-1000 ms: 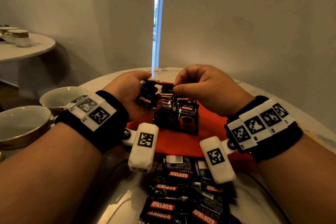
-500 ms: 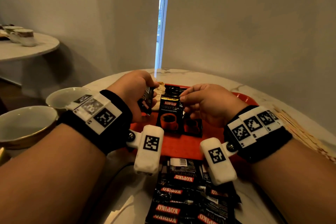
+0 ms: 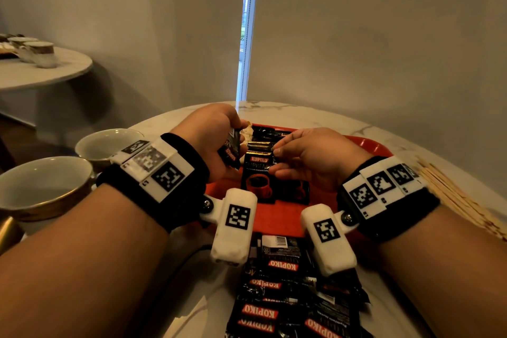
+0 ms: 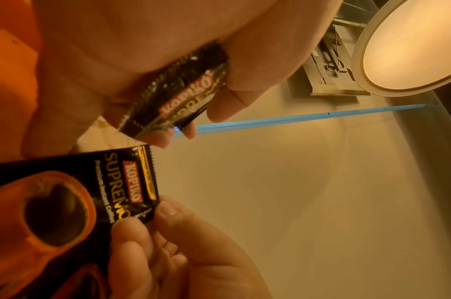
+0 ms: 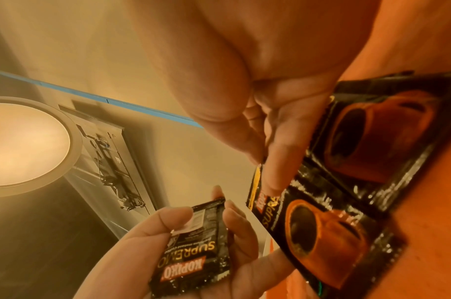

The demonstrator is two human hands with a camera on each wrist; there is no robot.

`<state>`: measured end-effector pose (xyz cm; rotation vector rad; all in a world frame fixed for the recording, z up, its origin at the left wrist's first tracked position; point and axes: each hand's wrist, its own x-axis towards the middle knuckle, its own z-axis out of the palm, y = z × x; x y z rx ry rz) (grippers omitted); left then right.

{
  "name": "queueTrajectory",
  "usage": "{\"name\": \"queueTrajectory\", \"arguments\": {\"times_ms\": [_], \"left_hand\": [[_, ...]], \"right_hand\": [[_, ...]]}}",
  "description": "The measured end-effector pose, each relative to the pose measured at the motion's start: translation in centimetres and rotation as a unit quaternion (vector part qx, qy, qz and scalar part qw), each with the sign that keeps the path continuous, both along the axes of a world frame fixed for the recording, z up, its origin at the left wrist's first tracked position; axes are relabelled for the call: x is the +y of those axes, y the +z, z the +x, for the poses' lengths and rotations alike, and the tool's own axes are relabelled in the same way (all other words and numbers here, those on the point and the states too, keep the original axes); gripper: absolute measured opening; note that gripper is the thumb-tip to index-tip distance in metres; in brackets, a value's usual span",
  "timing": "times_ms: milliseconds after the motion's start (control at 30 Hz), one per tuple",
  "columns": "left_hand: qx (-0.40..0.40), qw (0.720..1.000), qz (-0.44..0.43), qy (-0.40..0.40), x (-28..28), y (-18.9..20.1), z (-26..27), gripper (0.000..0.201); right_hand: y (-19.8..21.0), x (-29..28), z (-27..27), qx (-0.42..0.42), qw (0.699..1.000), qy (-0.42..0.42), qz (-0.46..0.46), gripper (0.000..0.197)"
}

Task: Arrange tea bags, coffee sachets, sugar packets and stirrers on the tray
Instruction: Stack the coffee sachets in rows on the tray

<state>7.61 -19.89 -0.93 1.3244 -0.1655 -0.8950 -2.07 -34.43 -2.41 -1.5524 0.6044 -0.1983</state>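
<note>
Way out at nine o'clock sits a near cup (image 3: pixel 41 186), with a second cup (image 3: pixel 107 145) just behind it at ten, both on the marble table (image 3: pixel 315 115) and well apart from the tray. Moving in, my left hand (image 3: pixel 211 140) is above the tray's left edge, fingers and thumb curled around a small stack of coffee sachets (image 3: pixel 231 149), logo side facing my palm in the left wrist view (image 4: pixel 178 95). Dead centre at twelve o'clock, there's the red tray (image 3: pixel 370 145), and on it a row of black coffee sachets with a red cup printed on each. The front sachet (image 3: pixel 258 175) lies on the overlapping ones behind it. Just right of centre, my right hand (image 3: pixel 315 159) has its thumb and fingertips pinching the top right corner of that front sachet, and the left wrist camera shows the pinch plainly (image 4: pixel 147 218). The two hands are close together but not touching. Down at six o'clock, right under my wrists, a loose pile of more sachets (image 3: pixel 290 293) lies on the table. Over at three o'clock, a bundle of wooden stirrers (image 3: pixel 452 195) lies on the marble beside the tray's right edge.
</note>
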Motion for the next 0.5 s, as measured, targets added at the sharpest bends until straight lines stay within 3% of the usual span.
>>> {"name": "queueTrajectory", "arguments": {"times_ms": [500], "left_hand": [[0.006, 1.000, -0.011, 0.016, -0.38, -0.35, -0.32, 0.020]], "right_hand": [[0.20, 0.48, -0.25, -0.003, 1.000, -0.005, -0.018, 0.019]]}}
